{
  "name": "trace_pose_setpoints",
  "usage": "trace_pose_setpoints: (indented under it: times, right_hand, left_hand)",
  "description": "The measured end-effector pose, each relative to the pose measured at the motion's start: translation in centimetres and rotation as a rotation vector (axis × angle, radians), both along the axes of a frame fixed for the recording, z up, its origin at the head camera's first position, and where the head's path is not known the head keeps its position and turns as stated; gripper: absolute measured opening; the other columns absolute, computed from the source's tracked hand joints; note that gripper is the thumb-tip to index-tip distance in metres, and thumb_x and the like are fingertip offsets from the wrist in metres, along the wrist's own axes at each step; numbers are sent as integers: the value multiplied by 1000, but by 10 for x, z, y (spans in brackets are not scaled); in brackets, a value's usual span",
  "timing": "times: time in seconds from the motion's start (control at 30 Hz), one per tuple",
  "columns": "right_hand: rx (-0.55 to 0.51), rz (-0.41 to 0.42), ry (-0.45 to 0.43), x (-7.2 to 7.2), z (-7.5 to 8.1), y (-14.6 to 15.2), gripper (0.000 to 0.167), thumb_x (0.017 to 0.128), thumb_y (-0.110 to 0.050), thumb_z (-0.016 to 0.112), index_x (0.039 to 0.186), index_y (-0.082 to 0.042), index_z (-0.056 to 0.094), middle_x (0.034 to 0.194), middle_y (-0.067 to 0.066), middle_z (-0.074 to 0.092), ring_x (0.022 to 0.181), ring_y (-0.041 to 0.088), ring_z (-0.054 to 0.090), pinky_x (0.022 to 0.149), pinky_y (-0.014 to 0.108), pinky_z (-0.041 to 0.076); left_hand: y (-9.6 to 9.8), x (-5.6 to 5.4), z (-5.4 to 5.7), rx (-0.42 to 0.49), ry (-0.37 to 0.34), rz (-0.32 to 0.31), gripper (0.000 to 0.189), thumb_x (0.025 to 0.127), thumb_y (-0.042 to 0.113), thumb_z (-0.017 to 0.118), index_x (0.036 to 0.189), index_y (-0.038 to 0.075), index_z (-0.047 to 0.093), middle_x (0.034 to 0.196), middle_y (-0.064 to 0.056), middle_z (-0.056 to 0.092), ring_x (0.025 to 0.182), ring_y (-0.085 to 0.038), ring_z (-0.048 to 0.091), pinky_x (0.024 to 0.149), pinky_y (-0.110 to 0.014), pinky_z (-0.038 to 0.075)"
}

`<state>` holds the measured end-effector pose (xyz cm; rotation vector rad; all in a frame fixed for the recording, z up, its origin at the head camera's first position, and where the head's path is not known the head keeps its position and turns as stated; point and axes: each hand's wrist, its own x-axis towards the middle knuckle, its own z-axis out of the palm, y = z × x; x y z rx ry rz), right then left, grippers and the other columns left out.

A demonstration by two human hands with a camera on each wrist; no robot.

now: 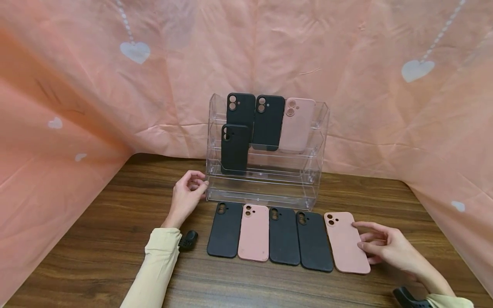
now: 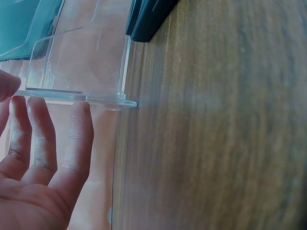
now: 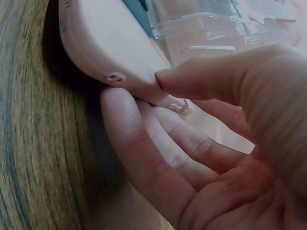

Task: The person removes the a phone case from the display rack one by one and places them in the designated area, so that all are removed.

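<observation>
My left hand is at the left side of a clear acrylic display stand. In the left wrist view its fairly straight fingers touch the stand's side panel. My right hand pinches the right edge of a pink phone case. The right wrist view shows the thumb on the case's back and fingers at its edge. Left of that case lie a black case, another black case, a pink case and a further black case, all with camera cutouts away from me.
The stand's top tier holds a black case, a second black case and a pink case. One black case leans on the tier below. Pink curtain fabric surrounds the wooden table.
</observation>
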<state>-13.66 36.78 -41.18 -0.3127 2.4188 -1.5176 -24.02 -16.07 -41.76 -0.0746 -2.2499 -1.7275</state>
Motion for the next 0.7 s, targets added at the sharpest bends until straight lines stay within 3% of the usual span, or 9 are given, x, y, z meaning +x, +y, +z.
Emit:
trace_pose_setpoints:
  times: [0.13, 0.37, 0.53, 0.7]
  right_hand:
    - [29, 2, 7, -3, -3, -2, 43, 98, -5, 66, 138, -21, 63, 103, -8, 72, 87, 5, 72, 66, 37, 65]
    - [147, -21, 77, -4, -3, -8, 47, 95, -4, 70, 134, 15, 54, 100, -1, 72, 85, 0, 69, 65, 34, 65]
    - [160, -31, 44, -3, -3, -9, 50, 94, -7, 72, 135, 16, 53, 102, 5, 74, 85, 0, 69, 66, 33, 65]
    - [172, -38, 70, -3, -4, -9, 48, 93, -8, 74, 133, 14, 57, 106, -4, 73, 85, -1, 70, 64, 33, 65]
  left_hand:
    - [1, 1, 0, -4, 1, 1, 20, 94, 11, 72, 112, 7, 65, 92, -11, 64, 73, -15, 66, 69, -39, 66]
    - [1, 0, 1, -4, 10, 0, 19, 94, 10, 72, 112, 7, 65, 91, -10, 64, 72, -14, 66, 68, -38, 66]
    - [1, 0, 0, -5, 12, -2, 19, 94, 11, 72, 111, 7, 65, 91, -10, 65, 74, -18, 67, 68, -39, 66]
    - [1, 0, -1, 3, 13, -1, 19, 94, 10, 72, 111, 6, 66, 90, -10, 65, 74, -20, 68, 68, -40, 66]
